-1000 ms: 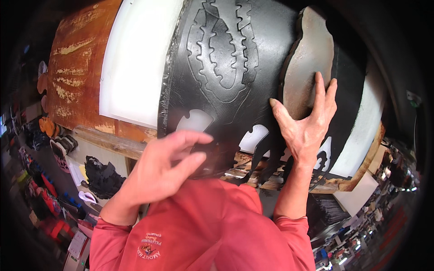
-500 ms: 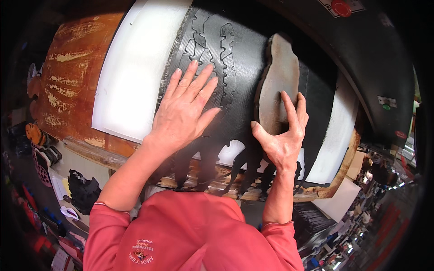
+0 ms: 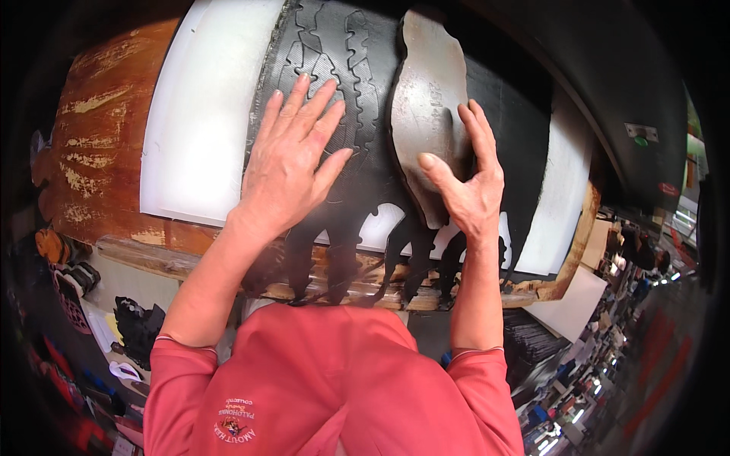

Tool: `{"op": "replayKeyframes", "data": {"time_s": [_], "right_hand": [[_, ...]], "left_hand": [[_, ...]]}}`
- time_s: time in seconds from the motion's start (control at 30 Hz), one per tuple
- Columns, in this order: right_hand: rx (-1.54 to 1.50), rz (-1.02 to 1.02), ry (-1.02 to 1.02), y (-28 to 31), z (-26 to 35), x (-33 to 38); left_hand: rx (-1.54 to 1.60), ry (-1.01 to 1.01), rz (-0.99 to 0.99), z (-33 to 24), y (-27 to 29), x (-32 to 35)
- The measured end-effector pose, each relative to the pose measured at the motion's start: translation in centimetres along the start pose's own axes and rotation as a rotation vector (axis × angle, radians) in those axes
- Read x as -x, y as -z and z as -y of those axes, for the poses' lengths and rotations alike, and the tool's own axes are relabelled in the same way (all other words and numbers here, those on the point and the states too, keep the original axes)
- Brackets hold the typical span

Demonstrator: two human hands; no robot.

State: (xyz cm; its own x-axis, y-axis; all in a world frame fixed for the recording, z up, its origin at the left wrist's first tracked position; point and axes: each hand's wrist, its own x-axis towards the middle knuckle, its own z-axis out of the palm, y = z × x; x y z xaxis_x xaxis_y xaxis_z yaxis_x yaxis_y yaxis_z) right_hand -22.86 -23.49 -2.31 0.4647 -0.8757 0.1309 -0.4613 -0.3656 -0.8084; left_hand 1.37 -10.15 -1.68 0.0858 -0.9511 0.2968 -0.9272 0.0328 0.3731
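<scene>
A long metal cutting die (image 3: 430,91) with wavy edges lies over a black sheet (image 3: 374,178). My right hand (image 3: 477,186) grips the die near its lower right side, thumb on its face and fingers along the right edge. Flat on the sheet to the left rests my left hand (image 3: 285,167), its fingers spread and holding nothing. Above and beside the left fingertips, toothed outlines (image 3: 359,61) are cut into the sheet. Ragged black strips (image 3: 346,262) hang from the sheet's near edge. Under the sheet is a white board (image 3: 205,106).
A worn brown wooden surface (image 3: 106,144) extends left of the board. Along the near edge runs a rough wooden rail (image 3: 152,260). A dark machine part with a green button (image 3: 641,140) overhangs the right side. Black scraps (image 3: 141,327) lie at the lower left.
My right hand has shifted the die left over the sheet and turned it, so more of its face shows. My left hand stays flat on the sheet. The whole view has shifted slightly.
</scene>
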Motion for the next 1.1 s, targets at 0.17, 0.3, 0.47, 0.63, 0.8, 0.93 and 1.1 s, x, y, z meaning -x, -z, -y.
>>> {"op": "replayKeyframes", "data": {"time_s": [0.17,0.3,0.47,0.63,0.8,0.93,1.1], "right_hand": [[0.054,0.005,0.158,0.9,-2.0,4.0],[0.153,0.056,0.278,1.2,-2.8,6.2],[0.177,0.037,0.326,1.4,-3.8,5.9],[0.203,-0.127,0.306,1.5,-2.9,8.4],[0.138,-0.175,0.259,2.4,-3.2,8.9],[-0.007,-0.214,0.329,4.0,-3.2,8.6],[-0.116,-0.565,0.134,8.9,-3.6,9.2]], "left_hand": [[0.057,0.011,-0.038,0.1,-0.2,0.2],[0.113,0.019,-0.066,0.4,-0.4,-0.1],[0.382,0.073,-0.211,-0.8,1.2,0.6],[0.646,0.043,0.043,-6.5,5.0,7.4],[0.451,-0.074,-0.018,-9.2,0.5,11.9],[0.309,-0.194,-0.195,-9.4,-2.5,13.2],[0.208,-0.166,-0.296,-9.2,-3.1,13.5]]}}
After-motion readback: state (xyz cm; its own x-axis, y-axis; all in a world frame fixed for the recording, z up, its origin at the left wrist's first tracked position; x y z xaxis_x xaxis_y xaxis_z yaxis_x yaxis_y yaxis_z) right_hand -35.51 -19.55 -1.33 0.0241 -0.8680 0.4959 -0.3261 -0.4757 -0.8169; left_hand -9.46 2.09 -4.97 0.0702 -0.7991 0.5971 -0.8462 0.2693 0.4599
